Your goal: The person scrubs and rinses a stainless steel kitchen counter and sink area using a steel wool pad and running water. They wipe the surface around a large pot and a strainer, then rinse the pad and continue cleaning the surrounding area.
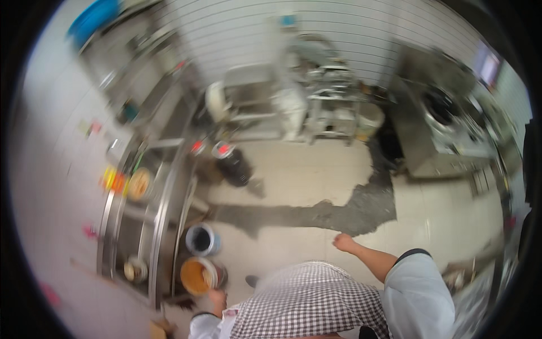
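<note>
My right hand [344,242] hangs over the tiled floor with its fingers curled in, and nothing shows in it. Low on the left, my left hand [217,297] is beside a bucket with an orange inside [195,275]. Blur hides whether that hand touches the rim or holds something. A pale item [208,277] shows at the bucket's right side; what it is I cannot make out. Just beyond stands a light-blue bucket [215,242] with a dark inside. A checked apron [313,296] covers my front.
A stainless-steel sink unit [163,212] runs along the left, with a round container [140,183] in one basin. Ahead is a dark bin-like container [237,167]. A grey rough strip [292,215] crosses the tiles. A steel wok range [449,144] stands right, a loaded rack [332,106] behind.
</note>
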Action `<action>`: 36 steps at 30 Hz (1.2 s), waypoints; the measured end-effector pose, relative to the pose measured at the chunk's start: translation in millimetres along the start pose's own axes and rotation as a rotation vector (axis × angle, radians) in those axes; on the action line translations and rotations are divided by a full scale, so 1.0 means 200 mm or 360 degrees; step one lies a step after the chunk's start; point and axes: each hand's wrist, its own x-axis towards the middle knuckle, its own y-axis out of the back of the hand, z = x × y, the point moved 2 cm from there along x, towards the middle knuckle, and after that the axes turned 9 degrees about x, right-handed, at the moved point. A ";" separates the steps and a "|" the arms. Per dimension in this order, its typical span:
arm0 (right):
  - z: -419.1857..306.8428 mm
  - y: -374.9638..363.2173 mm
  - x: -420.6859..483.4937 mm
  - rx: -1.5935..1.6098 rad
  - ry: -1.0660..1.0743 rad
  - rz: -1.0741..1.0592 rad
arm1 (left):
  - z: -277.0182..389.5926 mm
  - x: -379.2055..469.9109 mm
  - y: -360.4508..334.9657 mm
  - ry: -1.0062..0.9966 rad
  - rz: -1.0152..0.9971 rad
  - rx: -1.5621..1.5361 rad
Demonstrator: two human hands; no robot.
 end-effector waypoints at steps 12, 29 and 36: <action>1.45 0.38 -1.76 0.1400 -0.1979 0.0602 | 2.60 -0.09 -0.32 -0.1554 -0.0508 0.0944; 1.56 0.76 -2.53 0.2865 -0.2223 0.2505 | 6.49 -3.20 -1.35 -0.3480 -0.1257 0.0101; 2.29 1.13 -2.67 0.1418 -0.2190 0.0566 | 7.25 -4.27 -1.51 -0.3395 -0.0995 0.0201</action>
